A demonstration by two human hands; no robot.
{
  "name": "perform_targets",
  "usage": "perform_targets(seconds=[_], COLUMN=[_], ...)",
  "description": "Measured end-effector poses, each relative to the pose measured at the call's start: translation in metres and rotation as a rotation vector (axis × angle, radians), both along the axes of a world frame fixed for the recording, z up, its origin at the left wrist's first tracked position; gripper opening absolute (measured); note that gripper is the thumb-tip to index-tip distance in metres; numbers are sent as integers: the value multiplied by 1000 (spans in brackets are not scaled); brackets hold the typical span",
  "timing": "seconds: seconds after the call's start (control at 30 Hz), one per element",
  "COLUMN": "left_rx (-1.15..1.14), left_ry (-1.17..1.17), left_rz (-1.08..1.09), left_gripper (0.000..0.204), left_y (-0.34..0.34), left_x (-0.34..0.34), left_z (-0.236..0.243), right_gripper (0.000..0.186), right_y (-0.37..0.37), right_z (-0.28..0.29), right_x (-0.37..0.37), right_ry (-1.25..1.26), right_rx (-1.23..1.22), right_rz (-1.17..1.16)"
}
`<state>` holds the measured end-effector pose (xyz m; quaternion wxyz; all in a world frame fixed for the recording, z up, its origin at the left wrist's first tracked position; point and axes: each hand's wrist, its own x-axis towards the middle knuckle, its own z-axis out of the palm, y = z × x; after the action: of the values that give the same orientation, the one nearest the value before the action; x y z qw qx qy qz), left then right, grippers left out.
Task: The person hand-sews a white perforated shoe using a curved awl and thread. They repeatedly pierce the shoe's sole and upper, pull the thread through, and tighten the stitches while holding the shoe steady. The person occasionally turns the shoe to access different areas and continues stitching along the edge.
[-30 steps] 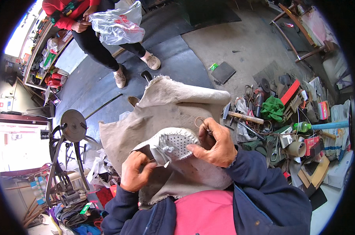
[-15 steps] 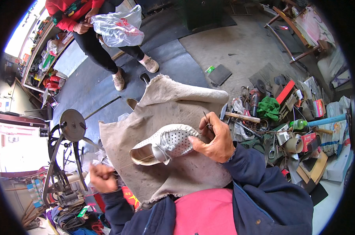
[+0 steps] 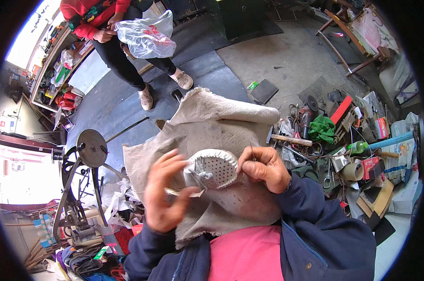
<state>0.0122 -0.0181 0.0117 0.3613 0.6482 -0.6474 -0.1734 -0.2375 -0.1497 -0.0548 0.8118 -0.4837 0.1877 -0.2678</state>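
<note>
My left hand (image 3: 166, 193) is open, fingers spread and blurred, in front of the heel end of the white perforated shoe (image 3: 218, 171); I cannot tell whether it touches. My right grip (image 3: 245, 165) is pinched on a thin dark tool (image 3: 251, 149) right at the toe. The shoe lies mid-way across the beige cloth (image 3: 212, 136) on my lap, with bare cloth between it and the rolled far edge. Past the right edge, a wooden handle (image 3: 291, 139) and a green rag (image 3: 321, 129) crowd in; off the left edge stands a metal wheel (image 3: 92, 148).
</note>
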Motion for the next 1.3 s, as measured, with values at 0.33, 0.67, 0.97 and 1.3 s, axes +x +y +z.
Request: perform_targets(seconds=[0.33, 0.67, 0.97, 1.3], left_rx=[159, 197, 142, 97], left_ry=[-186, 178, 192, 163], left_rz=[-552, -523, -549, -391], left_gripper=[43, 37, 35, 52], left_y=[-104, -112, -117, -70], left_x=[-37, -20, -21, -9], left_z=[-17, -52, -49, -22], right_gripper=[35, 58, 58, 35], right_y=[6, 6, 6, 12], right_z=[-19, -35, -30, 2], right_x=[-6, 0, 1, 0], right_ry=[-17, -96, -149, 5], right_rx=[-76, -40, 47, 118], right_rz=[-132, -162, -251, -111])
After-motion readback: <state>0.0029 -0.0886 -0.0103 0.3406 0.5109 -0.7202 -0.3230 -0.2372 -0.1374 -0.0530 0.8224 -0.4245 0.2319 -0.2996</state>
